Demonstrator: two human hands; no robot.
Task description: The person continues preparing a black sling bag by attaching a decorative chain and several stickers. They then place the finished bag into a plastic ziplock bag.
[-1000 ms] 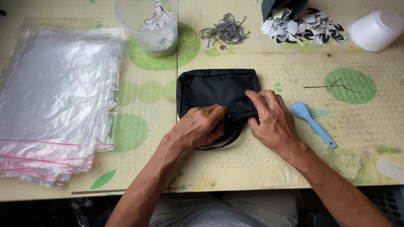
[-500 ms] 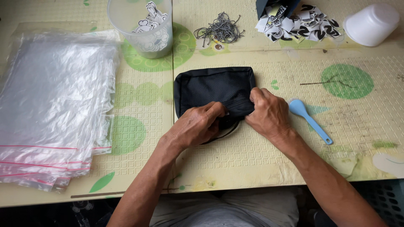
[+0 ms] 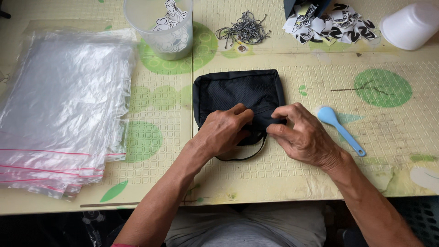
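Near edge of black pouch hidden under both hands; can't tell what left hand fingertips pinch there. Right hand thumb + forefinger tips buried in the fabric, grip not readable. Strap loop only partly seen, rest under left palm. Clear tub cut off by top edge, rim out of view. Dark box at top also cut, only lower part shows. White lid-like container clipped at right edge. Bag stack runs off left edge. Small metal bits too tiny to tell apart. Bench front hides lap.
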